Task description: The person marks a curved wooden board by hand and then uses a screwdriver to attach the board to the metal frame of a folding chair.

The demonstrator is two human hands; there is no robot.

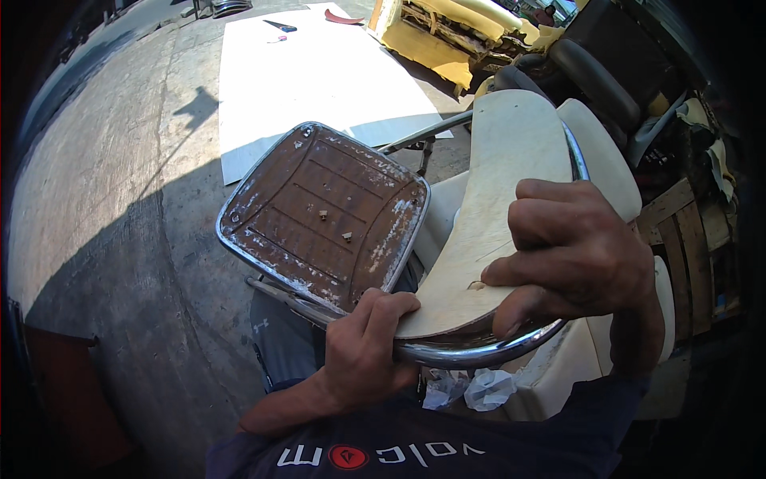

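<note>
A curved, pale plywood backrest panel [511, 172] lies along the bent chrome tube [491, 355] of a metal chair frame. My left hand [363, 343] is closed round the panel's near left end and the tube beneath it. At the panel's near right edge, my right hand [582, 251] has its fingers curled. Its index fingertip touches the wood beside a small chipped spot [476, 286], and the thumb lies at the edge over the tube. Left of the panel, the chair's square brown seat pan [319, 211] shows worn paint, a chrome rim and two small bits on it.
A large white sheet [303, 88] lies on the concrete floor [120, 191], with a dark-bladed tool [280, 25] on it. White cushioned pieces [558, 363] and crumpled clear plastic [489, 389] are beside the chair. Torn yellow foam [431, 52] and wooden slats [686, 247] stand at the right.
</note>
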